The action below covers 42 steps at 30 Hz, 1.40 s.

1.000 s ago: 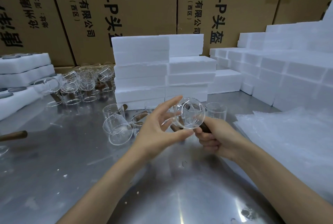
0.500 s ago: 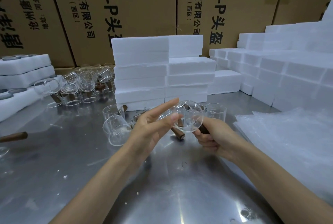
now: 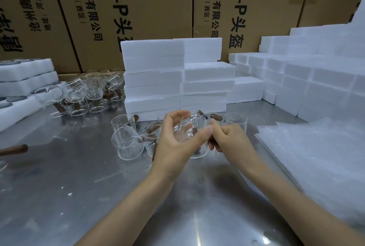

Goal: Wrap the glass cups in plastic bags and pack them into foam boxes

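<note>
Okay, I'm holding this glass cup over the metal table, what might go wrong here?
1. The clear glass cup with a brown wooden handle sits between the left hand and right hand; a loose grip could drop it.
2. Falling, it might strike the clear glass cups crowded on the steel table below.

Steel table [image 3: 83, 196], scratched, w/ white crumbs [image 3: 69, 194] scattered on left part. Brown cartons [image 3: 150, 4] lined up along back, black Chinese print + "0-P" on fronts, some upside down at far left. Wooden handle [image 3: 14, 150] pokes in from left edge, lying flat on table, rest out of frame.
</note>
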Available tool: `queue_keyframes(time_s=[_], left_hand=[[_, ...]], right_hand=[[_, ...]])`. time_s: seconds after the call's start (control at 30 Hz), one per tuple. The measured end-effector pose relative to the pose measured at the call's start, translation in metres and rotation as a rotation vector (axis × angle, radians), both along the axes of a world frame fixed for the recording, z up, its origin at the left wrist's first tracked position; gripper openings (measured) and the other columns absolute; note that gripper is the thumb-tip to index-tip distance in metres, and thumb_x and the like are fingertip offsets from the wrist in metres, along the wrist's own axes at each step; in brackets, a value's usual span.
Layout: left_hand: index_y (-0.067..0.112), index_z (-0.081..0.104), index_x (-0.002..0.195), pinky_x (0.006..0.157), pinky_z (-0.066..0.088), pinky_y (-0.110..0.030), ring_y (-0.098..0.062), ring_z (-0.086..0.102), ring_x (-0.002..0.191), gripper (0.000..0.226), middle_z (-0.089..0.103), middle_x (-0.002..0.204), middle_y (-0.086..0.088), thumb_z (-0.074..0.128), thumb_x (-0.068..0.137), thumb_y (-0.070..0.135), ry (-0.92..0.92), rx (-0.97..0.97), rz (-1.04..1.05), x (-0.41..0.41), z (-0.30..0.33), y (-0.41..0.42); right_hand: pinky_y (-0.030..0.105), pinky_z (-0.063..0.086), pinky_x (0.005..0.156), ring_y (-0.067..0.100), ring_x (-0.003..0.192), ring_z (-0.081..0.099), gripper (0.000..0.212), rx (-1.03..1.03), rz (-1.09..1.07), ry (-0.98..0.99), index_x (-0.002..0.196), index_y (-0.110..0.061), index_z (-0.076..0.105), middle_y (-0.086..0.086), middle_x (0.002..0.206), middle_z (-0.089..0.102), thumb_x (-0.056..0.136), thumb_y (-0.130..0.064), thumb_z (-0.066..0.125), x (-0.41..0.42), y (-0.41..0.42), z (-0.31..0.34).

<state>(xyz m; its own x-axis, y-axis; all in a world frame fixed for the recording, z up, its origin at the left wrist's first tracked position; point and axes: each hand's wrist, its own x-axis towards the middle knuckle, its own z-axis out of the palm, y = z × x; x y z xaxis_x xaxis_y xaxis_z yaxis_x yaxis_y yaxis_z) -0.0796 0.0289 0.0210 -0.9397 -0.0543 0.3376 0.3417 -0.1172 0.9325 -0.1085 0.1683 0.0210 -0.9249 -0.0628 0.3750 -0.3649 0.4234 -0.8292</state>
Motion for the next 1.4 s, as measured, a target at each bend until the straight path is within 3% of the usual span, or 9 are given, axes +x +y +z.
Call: queue_keyframes(time_s=[0.1, 0.17, 0.33, 0.47, 0.6, 0.8, 1.03, 1.23, 1.4], left_hand=[[0.034, 0.046, 0.132, 0.08, 0.044, -0.004, 0.02, 0.05, 0.111, 0.084, 0.051, 0.131, 0.023, 0.077, 0.057, 0.057, -0.059, -0.148, -0.025, 0.0, 0.001, -0.003], [0.027, 0.045, 0.137, 0.09, 0.046, -0.012, 0.01, 0.054, 0.114, 0.088, 0.055, 0.13, 0.018, 0.075, 0.06, 0.055, -0.126, -0.211, -0.058, 0.0, 0.003, -0.004], [0.024, 0.061, 0.118, 0.075, 0.057, -0.019, -0.008, 0.071, 0.083, 0.067, 0.071, 0.105, 0.002, 0.07, 0.06, 0.056, -0.266, -0.06, -0.062, -0.001, 0.003, -0.003], [0.024, 0.061, 0.113, 0.073, 0.057, -0.02, -0.008, 0.07, 0.082, 0.054, 0.073, 0.101, 0.001, 0.072, 0.068, 0.05, -0.243, -0.084, -0.072, -0.003, -0.003, -0.004], [0.019, 0.056, 0.124, 0.084, 0.056, -0.028, -0.012, 0.069, 0.095, 0.067, 0.071, 0.105, 0.002, 0.082, 0.068, 0.044, -0.164, -0.214, -0.069, -0.007, -0.006, -0.006], [0.03, 0.054, 0.123, 0.07, 0.052, -0.015, -0.002, 0.068, 0.093, 0.062, 0.07, 0.104, 0.007, 0.084, 0.07, 0.022, -0.023, -0.288, -0.155, -0.009, -0.004, -0.018], [0.036, 0.056, 0.12, 0.076, 0.052, -0.017, -0.009, 0.066, 0.103, 0.062, 0.07, 0.112, 0.001, 0.079, 0.063, 0.039, 0.03, -0.299, -0.201, -0.01, -0.002, -0.02], [0.03, 0.047, 0.132, 0.093, 0.052, -0.031, -0.014, 0.061, 0.115, 0.084, 0.062, 0.125, 0.001, 0.078, 0.059, 0.056, -0.026, -0.149, -0.05, -0.014, -0.007, -0.014], [0.03, 0.04, 0.133, 0.074, 0.055, -0.019, -0.007, 0.068, 0.098, 0.075, 0.063, 0.119, 0.006, 0.073, 0.07, 0.054, 0.002, -0.035, 0.005, -0.013, -0.005, -0.012]], right_hand=[[0.016, 0.032, 0.049, 0.006, 0.04, 0.043, 0.058, 0.081, -0.124, 0.221, 0.043, -0.018, 0.054, -0.012, 0.038, 0.048, 0.099, -0.032, 0.041, 0.0, 0.001, -0.001], [0.016, 0.032, 0.049, 0.006, 0.046, 0.048, 0.054, 0.131, -0.199, 0.327, 0.046, -0.022, 0.049, -0.017, 0.044, 0.052, 0.098, -0.032, 0.042, 0.003, 0.004, 0.001], [0.027, 0.031, 0.051, 0.011, 0.058, 0.047, 0.032, 0.453, -0.304, 0.456, 0.07, -0.021, 0.051, -0.007, 0.061, 0.052, 0.095, -0.037, 0.04, 0.008, 0.001, 0.002], [0.03, 0.04, 0.059, 0.017, 0.065, 0.057, 0.048, 0.548, -0.333, 0.339, 0.068, -0.015, 0.059, -0.002, 0.062, 0.062, 0.098, -0.039, 0.03, 0.007, -0.001, 0.003], [0.019, 0.029, 0.051, 0.003, 0.046, 0.046, 0.055, 0.292, -0.16, 0.085, 0.044, -0.021, 0.051, -0.012, 0.041, 0.05, 0.096, -0.031, 0.037, 0.001, 0.005, 0.005], [0.018, 0.015, 0.036, 0.01, 0.036, 0.018, 0.046, -0.066, 0.221, -0.542, 0.047, -0.021, 0.042, -0.005, 0.041, 0.028, 0.091, -0.032, 0.035, 0.004, 0.01, 0.014], [0.014, 0.018, 0.026, 0.002, 0.026, 0.018, 0.043, -0.392, 0.62, -0.994, 0.045, -0.023, 0.039, -0.01, 0.034, 0.024, 0.085, -0.04, 0.041, 0.005, 0.02, 0.023], [0.014, 0.029, 0.034, 0.005, 0.032, 0.03, 0.046, -0.672, 0.424, -0.807, 0.075, -0.019, 0.074, -0.006, 0.045, 0.036, 0.091, -0.048, 0.042, -0.001, 0.017, 0.018], [0.017, 0.046, 0.048, 0.007, 0.052, 0.053, 0.048, -0.633, 0.396, -0.461, 0.111, -0.018, 0.065, -0.006, 0.072, 0.062, 0.073, -0.048, 0.064, -0.001, 0.015, 0.015]])
